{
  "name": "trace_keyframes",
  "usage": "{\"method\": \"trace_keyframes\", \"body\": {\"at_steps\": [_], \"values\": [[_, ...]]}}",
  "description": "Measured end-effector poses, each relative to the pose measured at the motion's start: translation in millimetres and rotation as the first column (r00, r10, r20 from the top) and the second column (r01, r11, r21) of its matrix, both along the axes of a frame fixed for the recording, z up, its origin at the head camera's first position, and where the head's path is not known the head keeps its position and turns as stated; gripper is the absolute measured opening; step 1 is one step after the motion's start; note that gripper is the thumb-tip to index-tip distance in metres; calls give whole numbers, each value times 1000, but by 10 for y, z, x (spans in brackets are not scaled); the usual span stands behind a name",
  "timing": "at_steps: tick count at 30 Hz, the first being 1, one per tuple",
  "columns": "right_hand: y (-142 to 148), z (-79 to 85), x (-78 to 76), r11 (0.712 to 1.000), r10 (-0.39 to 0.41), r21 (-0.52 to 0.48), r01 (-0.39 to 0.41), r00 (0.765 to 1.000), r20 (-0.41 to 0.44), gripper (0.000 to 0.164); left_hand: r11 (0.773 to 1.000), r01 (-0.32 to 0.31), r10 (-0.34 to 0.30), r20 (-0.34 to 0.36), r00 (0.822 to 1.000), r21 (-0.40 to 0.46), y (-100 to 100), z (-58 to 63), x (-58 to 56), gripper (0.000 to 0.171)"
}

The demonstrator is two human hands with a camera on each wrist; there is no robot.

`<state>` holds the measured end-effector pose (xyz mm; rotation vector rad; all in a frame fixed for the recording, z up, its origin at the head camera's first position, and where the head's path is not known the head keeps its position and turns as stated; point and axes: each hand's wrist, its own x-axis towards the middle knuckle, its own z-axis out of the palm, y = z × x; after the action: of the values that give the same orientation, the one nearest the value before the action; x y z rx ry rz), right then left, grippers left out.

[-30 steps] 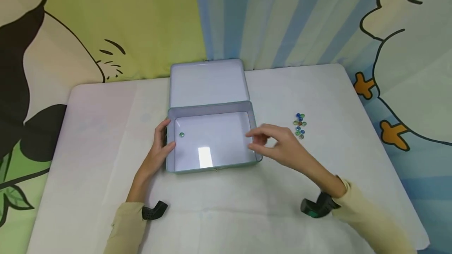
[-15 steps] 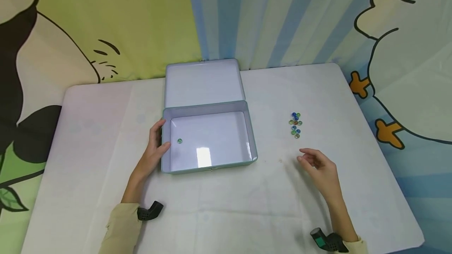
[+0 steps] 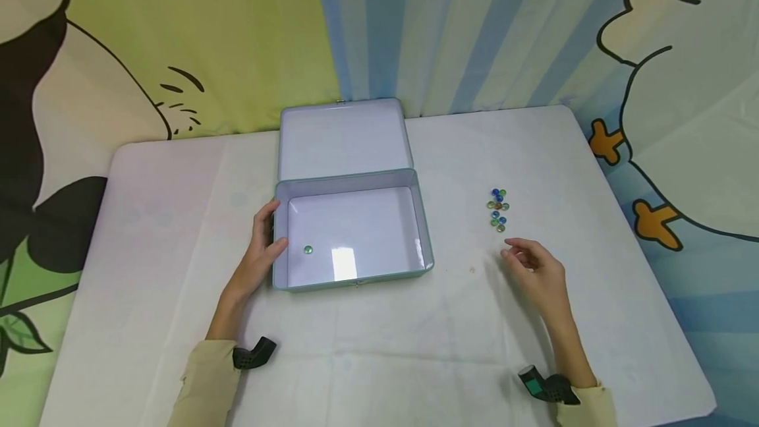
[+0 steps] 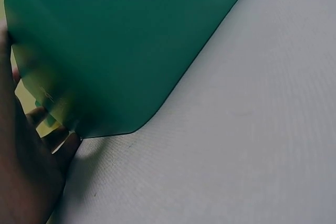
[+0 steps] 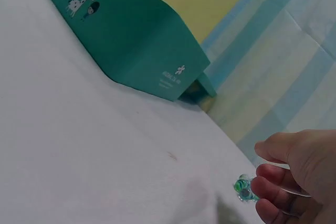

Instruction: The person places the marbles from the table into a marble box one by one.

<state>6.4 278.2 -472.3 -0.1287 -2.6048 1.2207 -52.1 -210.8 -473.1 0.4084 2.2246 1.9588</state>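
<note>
A tin box [image 3: 356, 282] stands on the table with its lid [image 3: 344, 140] swung back. My left hand [image 3: 252, 265] holds the left wall, thumb at the rim and fingers along the outside; the left wrist view shows the fingers near the green outer side [image 4: 121, 51]. Inside the box lies one green glass marble [image 3: 308, 250]. To the right, my right hand [image 3: 538, 275] hovers just in front of a cluster of several blue, green and amber marbles [image 3: 498, 205]. Its fingers are loosely bent, with nothing seen between them. In the right wrist view some marbles [image 5: 243, 188] appear beyond the fingertips.
A white cloth covers the table [image 3: 379, 361]. Behind it hangs a curtain [image 3: 439, 31] with stripes and cartoon animals, close to the lid's back edge. A small brownish mark [image 3: 472, 269] lies on the cloth between box and right hand.
My right hand has left the space above the box and moved right, then slightly forward near the marble cluster. The marble in the box has rolled toward the front. My left hand stays at the box.
</note>
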Motion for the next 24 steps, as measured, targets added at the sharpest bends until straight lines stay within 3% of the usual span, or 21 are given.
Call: {"method": "trace_keyframes", "body": {"at_steps": [5, 9, 14, 18, 24], "values": [[350, -341, -376, 989, -22, 143, 40, 992, -128, 24, 1000, -1, 1, -4, 1000, 4, 10, -6, -3, 67], [356, -211, -631, 987, -24, 160, 34, 998, -61, 26, 1000, -1, 1, -8, 1000, -2, 6, -7, -4, 67], [168, 64, -764, 983, 7, 181, -21, 997, 77, 27, 1000, 1, -1, -5, 1000, -8, -3, 2, 4, 68], [123, 91, -813, 971, 7, 236, -35, 993, 122, 25, 1000, 1, -1, -6, 1000, 0, -5, 8, 9, 68], [122, 73, -816, 965, 17, 259, -44, 994, 105, 23, 1000, 0, 0, -6, 1000, 1, 1, -12, -2, 67]]}}
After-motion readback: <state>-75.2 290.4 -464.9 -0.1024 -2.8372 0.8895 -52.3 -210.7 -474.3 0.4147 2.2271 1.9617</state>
